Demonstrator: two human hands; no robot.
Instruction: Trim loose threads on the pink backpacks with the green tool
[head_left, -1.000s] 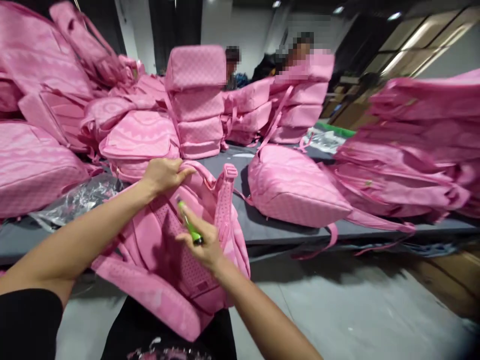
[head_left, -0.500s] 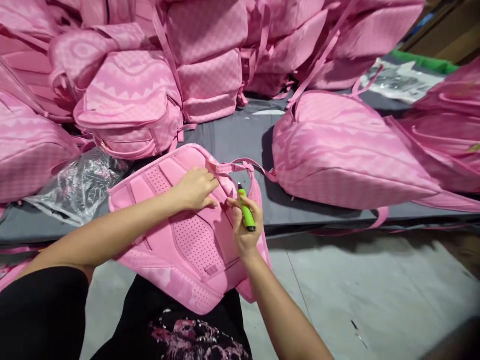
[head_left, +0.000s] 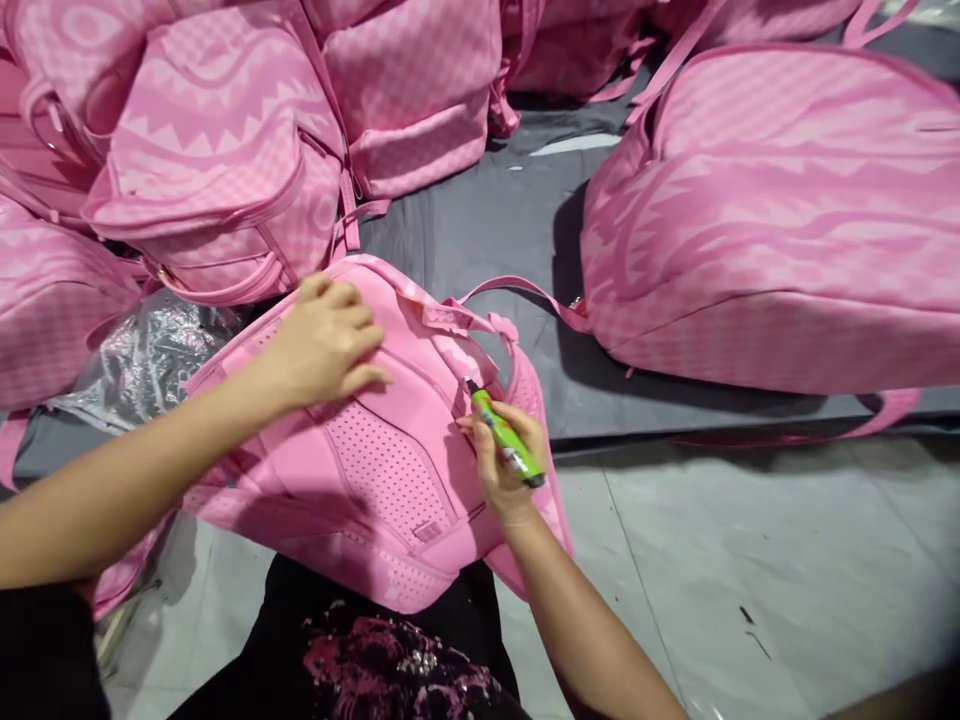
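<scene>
A pink backpack [head_left: 405, 460] leans against the table edge over my lap, its padded, perforated back panel turned up. My left hand [head_left: 322, 340] is over the upper left of that panel, fingers loosely bent and thumb apart, with nothing visible in it. In my right hand [head_left: 506, 465] is a green pen-shaped tool [head_left: 501, 432] with a black tip and a black end. The tip points up and left, close to the backpack's side near a strap [head_left: 450, 318]. Whether it touches the fabric I cannot tell.
A large pink backpack [head_left: 757, 230] lies on the grey-covered table [head_left: 465, 230] at right. Another pink backpack [head_left: 217, 150] stands at left, among several more behind. A crumpled clear plastic bag [head_left: 150, 345] lies at left. Grey floor tiles [head_left: 720, 540] show below.
My left hand has moved up and left across the back panel. The green tool has tilted, its black end swinging right and down. The view has shifted closer to the table.
</scene>
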